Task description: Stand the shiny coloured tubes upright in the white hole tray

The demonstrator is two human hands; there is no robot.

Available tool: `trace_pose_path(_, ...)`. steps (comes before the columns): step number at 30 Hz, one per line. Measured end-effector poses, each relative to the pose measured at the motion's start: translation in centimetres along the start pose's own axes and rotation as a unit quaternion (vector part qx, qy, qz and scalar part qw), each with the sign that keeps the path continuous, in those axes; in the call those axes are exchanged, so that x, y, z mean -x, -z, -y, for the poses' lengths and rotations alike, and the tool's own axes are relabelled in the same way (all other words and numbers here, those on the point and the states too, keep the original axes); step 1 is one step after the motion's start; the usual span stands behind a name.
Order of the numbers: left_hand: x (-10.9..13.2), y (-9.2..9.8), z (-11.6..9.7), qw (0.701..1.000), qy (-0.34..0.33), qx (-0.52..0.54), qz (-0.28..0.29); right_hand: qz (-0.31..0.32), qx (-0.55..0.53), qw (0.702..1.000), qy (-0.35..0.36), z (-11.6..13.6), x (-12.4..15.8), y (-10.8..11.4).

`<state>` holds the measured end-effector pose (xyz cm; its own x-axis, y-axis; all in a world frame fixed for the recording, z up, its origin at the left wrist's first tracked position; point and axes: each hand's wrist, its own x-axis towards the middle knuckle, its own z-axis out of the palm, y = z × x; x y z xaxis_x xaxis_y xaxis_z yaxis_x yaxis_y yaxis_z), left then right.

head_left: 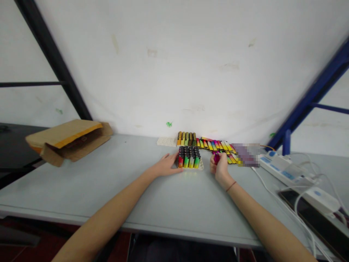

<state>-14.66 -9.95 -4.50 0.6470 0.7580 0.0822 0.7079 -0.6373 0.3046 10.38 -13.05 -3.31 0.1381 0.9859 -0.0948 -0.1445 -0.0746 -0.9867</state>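
Observation:
Upright lighters (189,160) with black tops and bright gradient bodies stand in rows in a white perforated tray (201,165). My left hand (166,165) lies against the tray's left side, fingers and thumb stretched apart around its front corner. To the right of the tray, my right hand (220,167) is closed around a shiny purple piece (216,158), possibly a lighter; the fingers cover most of it. Just beyond that hand lie several flat, shiny, multicoloured pieces (215,145) in overlapping rows. Behind the tray stands another block of gold-topped pieces (186,138).
A second white perforated tray (166,141) lies near the wall. An opened cardboard box (68,140) sits at the left. On the right are a blurred-out patch (247,154), a power strip (283,173) with white cables, and a dark phone-like slab (313,218).

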Motion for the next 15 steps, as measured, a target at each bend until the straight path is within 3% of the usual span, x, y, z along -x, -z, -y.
trace_pose_path(7, 0.1, 0.06, -0.07, 1.0, 0.003, -0.001, 0.0, -0.021, -0.002, 1.0, -0.004, -0.01, 0.17, -0.45)
trace_pose_path(15, 0.1, 0.14, -0.16, 1.0, 0.004, -0.004, 0.001, -0.003, 0.015, 1.0, -0.003, -0.04, -0.07, -0.04)
